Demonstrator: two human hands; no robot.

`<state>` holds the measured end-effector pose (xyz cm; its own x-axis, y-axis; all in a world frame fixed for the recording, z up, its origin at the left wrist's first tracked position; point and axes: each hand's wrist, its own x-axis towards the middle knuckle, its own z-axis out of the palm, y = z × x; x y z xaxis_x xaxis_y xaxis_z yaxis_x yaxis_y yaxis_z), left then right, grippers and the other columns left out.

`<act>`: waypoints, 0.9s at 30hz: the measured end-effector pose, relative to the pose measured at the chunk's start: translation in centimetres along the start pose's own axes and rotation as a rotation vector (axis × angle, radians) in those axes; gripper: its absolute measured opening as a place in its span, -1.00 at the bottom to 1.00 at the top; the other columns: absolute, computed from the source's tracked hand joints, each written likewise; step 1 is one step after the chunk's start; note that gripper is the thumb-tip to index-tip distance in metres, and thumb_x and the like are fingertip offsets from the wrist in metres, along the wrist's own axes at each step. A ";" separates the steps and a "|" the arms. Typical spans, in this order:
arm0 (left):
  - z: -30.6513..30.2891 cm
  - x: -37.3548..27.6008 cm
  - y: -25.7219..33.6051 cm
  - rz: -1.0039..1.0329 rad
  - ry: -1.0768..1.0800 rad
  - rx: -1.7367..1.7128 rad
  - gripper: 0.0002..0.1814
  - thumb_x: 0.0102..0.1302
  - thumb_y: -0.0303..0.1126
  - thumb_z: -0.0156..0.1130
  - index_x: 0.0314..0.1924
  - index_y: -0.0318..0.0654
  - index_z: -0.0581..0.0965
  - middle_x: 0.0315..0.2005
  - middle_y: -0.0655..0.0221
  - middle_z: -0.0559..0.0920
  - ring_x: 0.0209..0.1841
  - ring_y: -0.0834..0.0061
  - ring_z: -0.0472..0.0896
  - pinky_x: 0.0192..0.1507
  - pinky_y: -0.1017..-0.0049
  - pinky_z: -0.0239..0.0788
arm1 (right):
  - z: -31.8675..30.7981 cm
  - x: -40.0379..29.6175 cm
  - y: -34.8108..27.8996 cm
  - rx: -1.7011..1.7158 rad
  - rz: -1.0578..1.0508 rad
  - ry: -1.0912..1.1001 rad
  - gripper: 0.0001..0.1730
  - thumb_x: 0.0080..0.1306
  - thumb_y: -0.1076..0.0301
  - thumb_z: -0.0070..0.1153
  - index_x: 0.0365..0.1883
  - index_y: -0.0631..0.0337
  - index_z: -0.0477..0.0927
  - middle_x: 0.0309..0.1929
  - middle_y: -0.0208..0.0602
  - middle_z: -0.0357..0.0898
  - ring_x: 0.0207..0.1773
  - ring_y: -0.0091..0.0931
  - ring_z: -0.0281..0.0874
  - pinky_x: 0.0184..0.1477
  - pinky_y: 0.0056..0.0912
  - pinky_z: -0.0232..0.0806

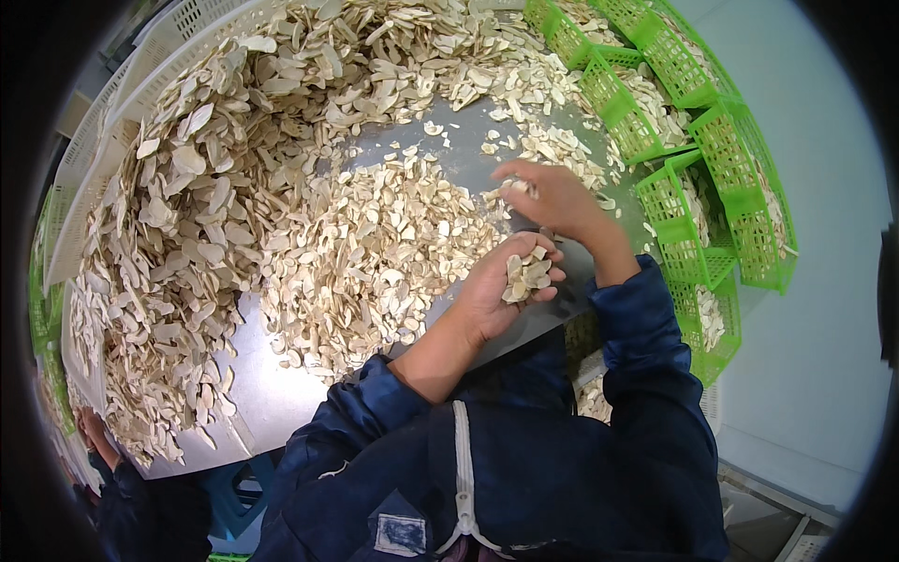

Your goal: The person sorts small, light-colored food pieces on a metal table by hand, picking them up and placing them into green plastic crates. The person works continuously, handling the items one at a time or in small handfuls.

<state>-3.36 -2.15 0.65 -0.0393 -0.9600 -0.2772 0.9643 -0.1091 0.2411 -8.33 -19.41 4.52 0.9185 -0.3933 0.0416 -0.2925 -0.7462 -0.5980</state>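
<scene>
My left hand (502, 284) is cupped palm up near the table's front edge, holding a small heap of pale, dried-looking slices (527, 275). Above and to the right of it, my right hand (544, 197) is over the metal table, palm down with bent fingers; a few slices (518, 188) show at its fingers, and whether it grips them is unclear. A pile of small slices (379, 246) lies left of both hands. Behind my right hand are more scattered slices (555, 147).
A large heap of longer slices (211, 211) lines the left and far side, against white perforated crates (105, 161). Green plastic baskets (674, 204) holding slices stand along the right. At lower left, a co-worker's hand (91, 428) is by the heap. The metal table (274, 400) has a front edge near my body.
</scene>
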 end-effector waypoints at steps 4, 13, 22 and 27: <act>-0.1 0.1 0.1 0.000 -0.016 -0.019 -0.71 0.46 -0.14 0.15 -0.04 -0.18 0.57 -0.11 0.33 0.65 -0.15 0.40 0.70 -0.24 0.43 0.63 | 0.7 0.1 -0.6 -0.045 0.025 -0.135 -0.65 0.31 0.15 0.16 0.04 -0.01 0.60 -0.38 -0.06 0.63 -0.34 -0.16 0.64 -0.26 -0.22 0.43; 0.0 0.0 0.1 -0.010 0.004 -0.008 -0.72 0.46 -0.15 0.15 -0.04 -0.18 0.58 -0.12 0.32 0.66 -0.15 0.39 0.70 -0.24 0.42 0.63 | 0.6 -0.8 -0.9 0.040 0.045 -0.108 -0.62 0.28 0.08 0.21 -0.03 0.08 0.58 -0.44 -0.10 0.59 -0.37 -0.19 0.61 -0.29 -0.20 0.40; -0.2 0.1 -0.1 -0.001 -0.014 0.003 -0.71 0.46 -0.15 0.13 -0.04 -0.19 0.57 -0.11 0.31 0.65 -0.14 0.39 0.69 -0.23 0.42 0.62 | 0.5 -1.0 -0.8 0.077 0.094 -0.121 -0.62 0.25 0.05 0.25 -0.10 0.08 0.55 -0.50 -0.18 0.52 -0.43 -0.27 0.55 -0.34 -0.27 0.35; 0.0 0.0 0.0 0.016 -0.016 0.012 -0.71 0.47 -0.15 0.12 -0.04 -0.21 0.56 -0.11 0.29 0.65 -0.14 0.39 0.69 -0.25 0.44 0.62 | 0.5 -0.6 -0.8 0.084 0.026 -0.114 -0.66 0.24 0.05 0.26 -0.23 0.13 0.55 -0.50 -0.19 0.53 -0.44 -0.32 0.53 -0.35 -0.28 0.32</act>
<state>-3.31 -2.10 0.63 -0.0278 -0.9656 -0.2585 0.9618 -0.0964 0.2563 -8.51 -18.27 4.57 0.9364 -0.3452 -0.0629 -0.2978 -0.6869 -0.6629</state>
